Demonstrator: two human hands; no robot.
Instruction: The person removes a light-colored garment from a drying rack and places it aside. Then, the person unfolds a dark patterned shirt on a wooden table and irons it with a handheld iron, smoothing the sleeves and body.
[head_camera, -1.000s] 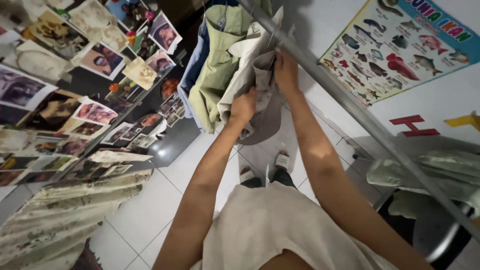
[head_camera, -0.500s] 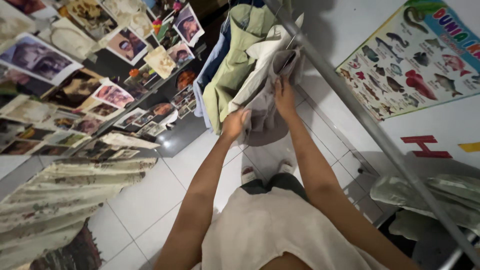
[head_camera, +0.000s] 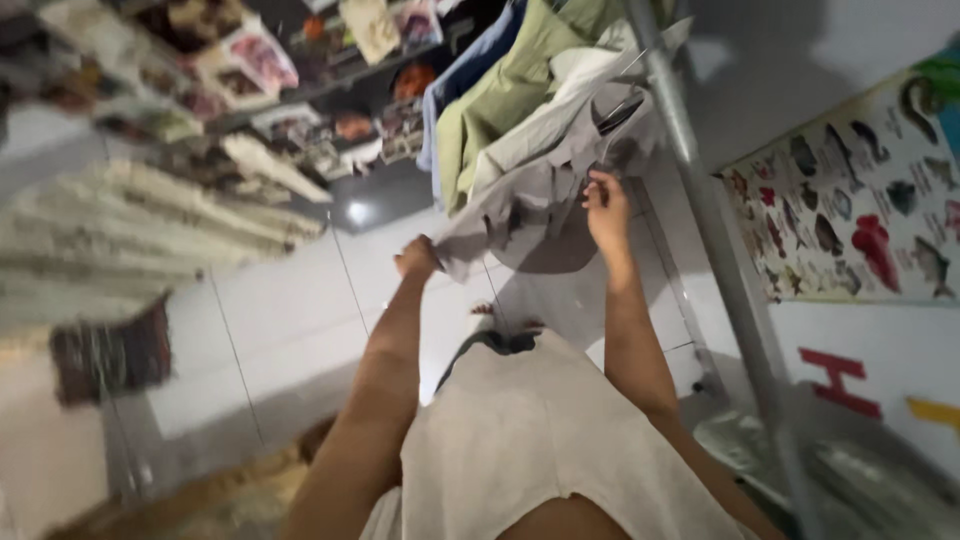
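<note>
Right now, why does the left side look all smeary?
Head view: motion blur streaks the photos and striped cloth on the left; glare spots the floor tile; the hands, left and right, on the grey garment stay clearer.

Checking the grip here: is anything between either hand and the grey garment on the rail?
Nothing visible. The left hand grips the grey garment at its lower edge, and the right hand touches it beside the metal rail. The green garment hangs beside it, not between.
</note>
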